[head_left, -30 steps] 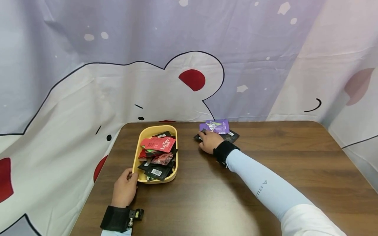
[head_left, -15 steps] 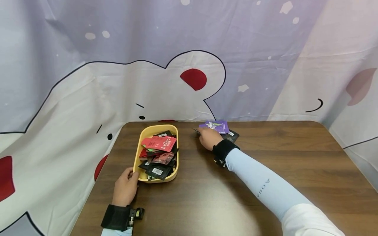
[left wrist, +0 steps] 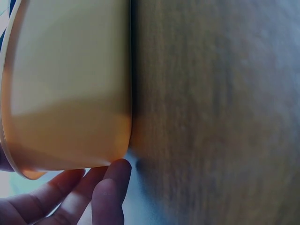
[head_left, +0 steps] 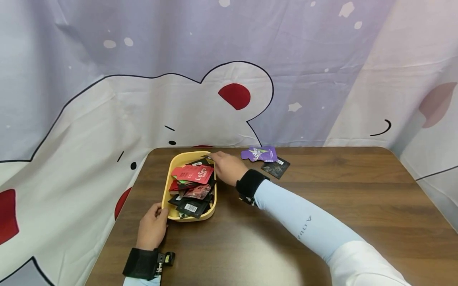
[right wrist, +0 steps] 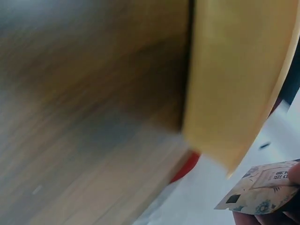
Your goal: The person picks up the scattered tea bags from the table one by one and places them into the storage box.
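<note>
My left hand (head_left: 152, 228) grips the near left corner of a yellow plastic basket (head_left: 165, 188), thumb at the rim and fingers against the outside wall. Tea sachets lie heaped in the basket, with a red one (head_left: 193, 174) on top and a black one (head_left: 193, 207) near the front. My right hand (head_left: 230, 169) is at the basket's far right corner and pinches a tea sachet. In the right wrist view that tea sachet (right wrist: 260, 187) shows a pale side with a floral pattern, held just beyond the rim. Part of it is hidden by the fingers.
On the wooden table (head_left: 322, 190), to the right of the basket, a purple tea sachet (head_left: 262, 154) partly overlaps a black one (head_left: 276, 168). A patterned curtain (head_left: 304, 79) hangs along the table's back edge.
My right hand has picked up a sachet from the small pile and moved left with it to the basket. The purple and black sachets stay behind. My left hand keeps its grip.
</note>
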Tool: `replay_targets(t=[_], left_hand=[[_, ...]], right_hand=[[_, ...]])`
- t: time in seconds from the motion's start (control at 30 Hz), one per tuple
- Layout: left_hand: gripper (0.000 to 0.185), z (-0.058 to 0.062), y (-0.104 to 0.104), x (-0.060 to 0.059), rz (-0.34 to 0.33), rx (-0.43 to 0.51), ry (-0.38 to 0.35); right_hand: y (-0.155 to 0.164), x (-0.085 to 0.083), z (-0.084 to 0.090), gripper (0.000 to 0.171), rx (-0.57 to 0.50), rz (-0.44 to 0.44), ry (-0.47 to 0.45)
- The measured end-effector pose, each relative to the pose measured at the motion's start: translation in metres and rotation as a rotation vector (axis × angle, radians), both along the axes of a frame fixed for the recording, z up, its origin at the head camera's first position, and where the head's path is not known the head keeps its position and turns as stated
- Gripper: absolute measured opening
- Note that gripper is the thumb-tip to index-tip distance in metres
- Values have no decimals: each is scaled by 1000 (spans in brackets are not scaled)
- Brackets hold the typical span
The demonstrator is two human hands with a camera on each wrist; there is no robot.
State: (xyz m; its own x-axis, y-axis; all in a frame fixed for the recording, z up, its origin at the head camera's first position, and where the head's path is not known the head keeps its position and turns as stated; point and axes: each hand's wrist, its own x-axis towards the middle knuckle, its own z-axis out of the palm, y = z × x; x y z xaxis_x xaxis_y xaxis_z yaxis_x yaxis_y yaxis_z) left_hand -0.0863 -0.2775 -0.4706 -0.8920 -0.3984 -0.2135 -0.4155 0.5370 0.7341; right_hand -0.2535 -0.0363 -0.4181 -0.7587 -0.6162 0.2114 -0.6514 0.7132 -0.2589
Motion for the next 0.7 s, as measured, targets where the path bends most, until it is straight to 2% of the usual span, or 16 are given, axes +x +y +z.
replay_targets(t=[0.3, 0.7], left_hand=[[46, 0, 1, -1, 1, 9, 1], [46, -1, 0, -1, 7, 13, 4]], right_hand=[[-43, 25, 6, 46, 75, 99, 52], [-58, 33, 7, 45, 106, 86, 81]])
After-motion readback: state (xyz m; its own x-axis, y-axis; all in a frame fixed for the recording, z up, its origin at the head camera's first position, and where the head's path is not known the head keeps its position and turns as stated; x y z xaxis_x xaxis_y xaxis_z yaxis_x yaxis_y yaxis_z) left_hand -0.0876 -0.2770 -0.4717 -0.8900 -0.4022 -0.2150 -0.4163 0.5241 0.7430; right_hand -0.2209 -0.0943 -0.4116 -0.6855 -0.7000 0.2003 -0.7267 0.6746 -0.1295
